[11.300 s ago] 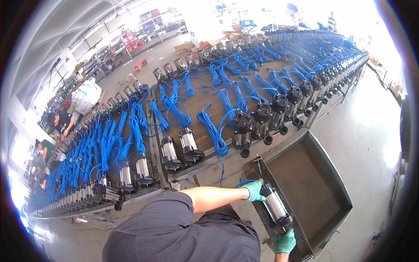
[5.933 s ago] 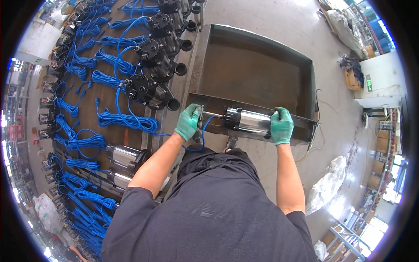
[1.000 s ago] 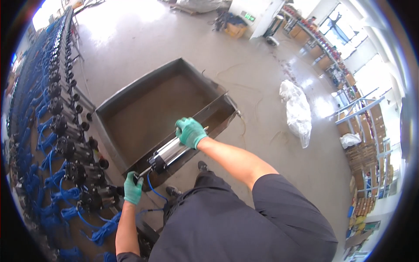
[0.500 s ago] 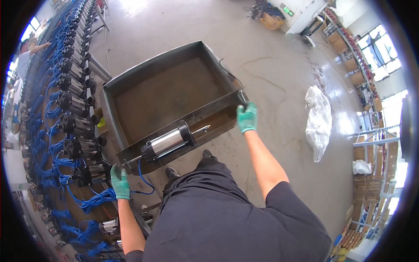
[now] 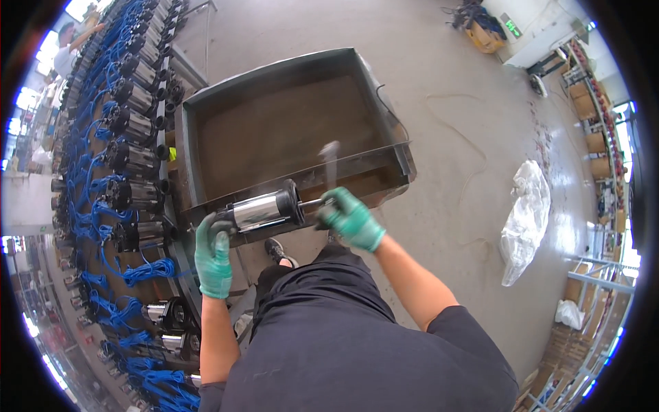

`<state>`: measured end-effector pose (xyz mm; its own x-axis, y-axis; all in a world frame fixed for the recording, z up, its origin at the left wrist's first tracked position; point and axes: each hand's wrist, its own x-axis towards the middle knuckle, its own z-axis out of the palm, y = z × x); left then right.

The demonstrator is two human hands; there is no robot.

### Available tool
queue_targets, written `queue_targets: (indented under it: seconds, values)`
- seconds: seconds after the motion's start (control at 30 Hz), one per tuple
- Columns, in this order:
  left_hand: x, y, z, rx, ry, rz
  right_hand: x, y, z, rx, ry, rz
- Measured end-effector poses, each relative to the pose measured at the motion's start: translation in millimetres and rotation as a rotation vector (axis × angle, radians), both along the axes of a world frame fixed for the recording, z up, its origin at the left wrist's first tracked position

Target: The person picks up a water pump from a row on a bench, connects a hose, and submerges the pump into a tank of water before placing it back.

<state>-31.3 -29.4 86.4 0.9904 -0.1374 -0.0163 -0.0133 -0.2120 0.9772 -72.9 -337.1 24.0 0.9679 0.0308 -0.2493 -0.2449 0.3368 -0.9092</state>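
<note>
A silver cylindrical pump (image 5: pixel 261 211) with black ends lies along the near edge of a dark metal tank (image 5: pixel 189 154). My left hand (image 5: pixel 214 259), in a green glove, is at the pump's left end with its fingers curled about that end. At the other end, a thin metal shaft (image 5: pixel 311 203) sticks out toward my right hand (image 5: pixel 351 220), also green-gloved and closed. From it rises a grey spanner-shaped tool (image 5: pixel 331 165), smeared by motion. Whether the fingers also touch the shaft is unclear.
Along the left stands a long row of similar pumps (image 5: pixel 134 159) with blue cable bundles (image 5: pixel 147 272). Brown water (image 5: pixel 274 130) covers the tank's inside. On the floor to the right lies clear plastic sheeting (image 5: pixel 527 223). A person (image 5: pixel 66 58) is at the far left.
My right hand has moved left from the tank's right corner to the shaft, and the grey tool now shows in it. My left hand has risen to the pump's left end.
</note>
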Motion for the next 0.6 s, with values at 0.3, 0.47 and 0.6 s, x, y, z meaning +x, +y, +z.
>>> queue_targets:
  seconds: [0.3, 0.47, 0.6]
  values:
    - [26, -36, 23, -0.29, 0.191, 0.295, 20, 127, -5, -0.676, -0.534, 0.405]
    - [49, 73, -40, -0.613, 0.524, 0.733, 39, 108, 39, -0.852, -0.675, 0.232]
    - [56, 151, -84, -0.384, 0.688, 0.933, 77, 87, 42, -1.078, -0.774, 0.028]
